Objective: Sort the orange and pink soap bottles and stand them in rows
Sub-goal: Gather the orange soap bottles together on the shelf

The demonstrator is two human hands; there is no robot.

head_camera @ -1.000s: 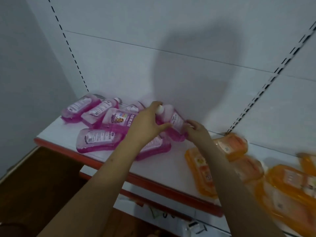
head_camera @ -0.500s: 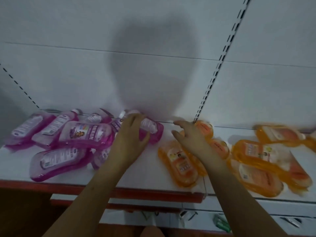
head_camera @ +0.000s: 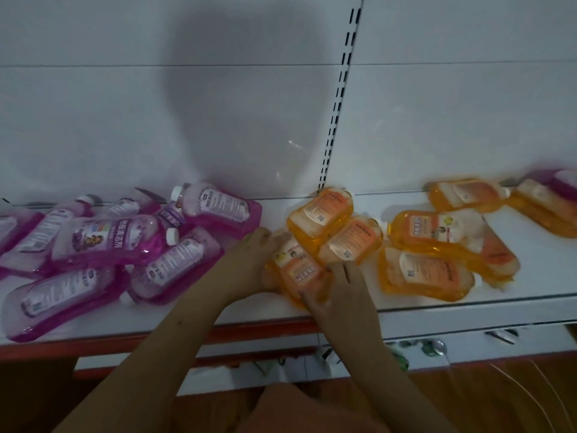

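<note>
Between both hands (head_camera: 249, 264): orange bottle (head_camera: 296, 270), gripped.

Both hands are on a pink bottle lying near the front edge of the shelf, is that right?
Not quite. In the head view the left hand and right hand are on an orange bottle, not a pink one. It does lie near the front edge of the shelf.
</note>
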